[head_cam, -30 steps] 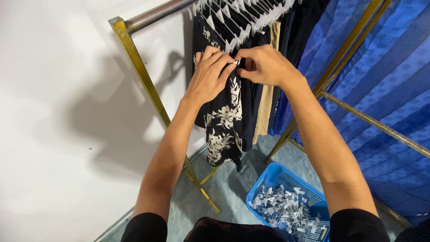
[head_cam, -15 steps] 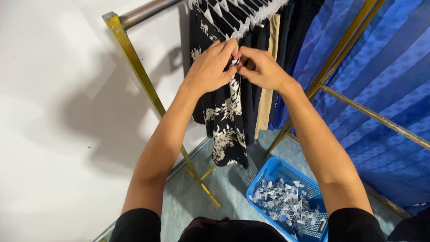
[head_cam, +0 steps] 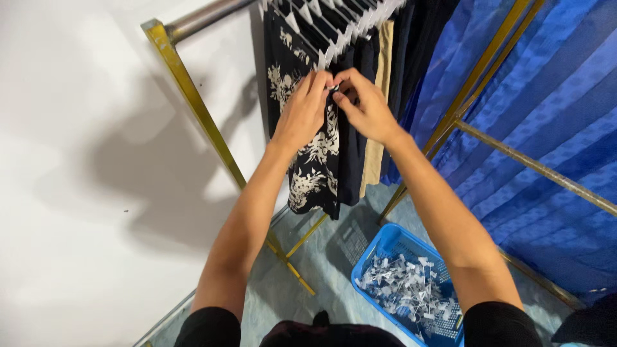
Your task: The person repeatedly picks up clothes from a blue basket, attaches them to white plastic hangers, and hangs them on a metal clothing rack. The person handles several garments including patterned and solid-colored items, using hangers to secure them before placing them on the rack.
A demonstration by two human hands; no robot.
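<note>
Between both hands [head_cam: 334, 106], small white tag [head_cam: 331, 87], mostly hidden.

We are wearing a black short-sleeved top, its sleeves ending just above the elbows and leaving both forearms bare. Our left hand [head_cam: 302, 112] and right hand [head_cam: 366, 109] are showing no gloves, rings or watch, and both wrists are showing bare, with no bands or straps

At twelve o'clock, the left hand [head_cam: 302, 112] and right hand [head_cam: 363, 106] hid a tiny white piece; hangers [head_cam: 334, 26] and the blue basket [head_cam: 379, 247] at five o'clock were cut off.
</note>
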